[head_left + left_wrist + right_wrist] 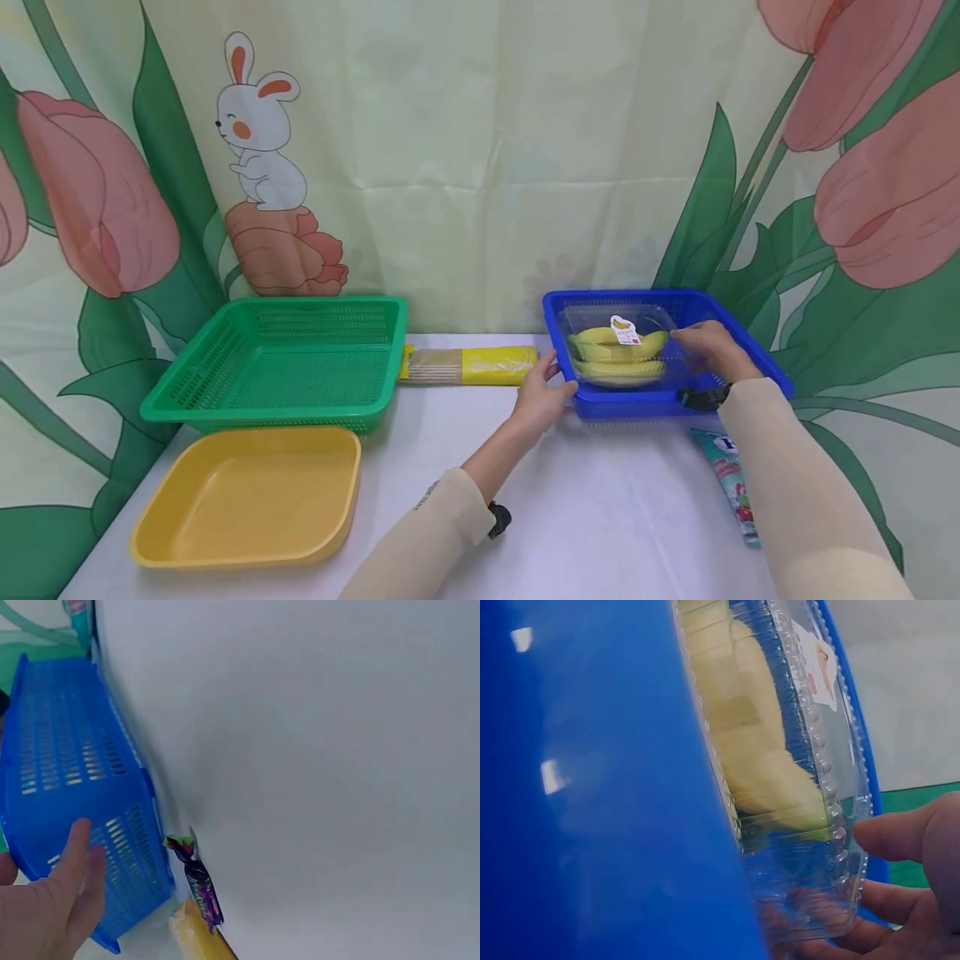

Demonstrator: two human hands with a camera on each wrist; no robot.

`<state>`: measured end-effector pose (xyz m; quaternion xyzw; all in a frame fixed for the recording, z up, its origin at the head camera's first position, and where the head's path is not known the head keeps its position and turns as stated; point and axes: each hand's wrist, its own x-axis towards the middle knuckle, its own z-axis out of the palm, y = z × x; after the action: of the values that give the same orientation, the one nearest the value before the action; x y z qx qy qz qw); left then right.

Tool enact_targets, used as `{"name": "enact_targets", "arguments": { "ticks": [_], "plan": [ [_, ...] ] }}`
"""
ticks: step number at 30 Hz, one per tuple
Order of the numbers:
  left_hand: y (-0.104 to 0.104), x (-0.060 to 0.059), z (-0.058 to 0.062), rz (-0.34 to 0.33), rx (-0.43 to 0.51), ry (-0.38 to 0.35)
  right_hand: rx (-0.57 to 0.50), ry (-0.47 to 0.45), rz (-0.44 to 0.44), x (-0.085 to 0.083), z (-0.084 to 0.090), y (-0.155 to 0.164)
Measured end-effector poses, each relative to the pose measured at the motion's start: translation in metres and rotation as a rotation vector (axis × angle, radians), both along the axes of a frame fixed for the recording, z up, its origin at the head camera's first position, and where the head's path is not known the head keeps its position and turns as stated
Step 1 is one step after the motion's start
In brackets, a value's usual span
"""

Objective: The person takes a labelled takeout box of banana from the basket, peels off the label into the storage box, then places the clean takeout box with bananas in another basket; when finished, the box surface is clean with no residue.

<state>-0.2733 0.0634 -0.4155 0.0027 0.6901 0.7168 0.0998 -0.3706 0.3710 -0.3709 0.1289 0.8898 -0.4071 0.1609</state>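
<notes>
A clear plastic box of bananas with a white label on its lid sits inside the blue basket. My right hand holds the right end of this box, thumb on the lid side and fingers lower down, as the right wrist view shows. At the basket's left front corner is my left hand; its fingers lie straight against the outer wall. The box's far side and underside are hidden in the head view.
A yellow noodle packet lies between the blue basket and a green basket. An orange-yellow tray stands in front of the green basket. A teal packet lies by the right sleeve. The left wrist view shows a purple-wrapped candy.
</notes>
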Motion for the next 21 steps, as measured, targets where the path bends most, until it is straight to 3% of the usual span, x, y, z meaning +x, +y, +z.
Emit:
{"name": "enact_targets", "arguments": {
  "ticks": [9, 21],
  "plan": [
    [0.002, 0.001, 0.005, 0.006, 0.042, -0.046, -0.089, -0.012, -0.001, 0.005, 0.004, -0.004],
    [0.005, 0.003, 0.002, 0.022, 0.072, -0.019, -0.134, 0.012, -0.036, 0.011, 0.003, -0.005]
  ]
}}
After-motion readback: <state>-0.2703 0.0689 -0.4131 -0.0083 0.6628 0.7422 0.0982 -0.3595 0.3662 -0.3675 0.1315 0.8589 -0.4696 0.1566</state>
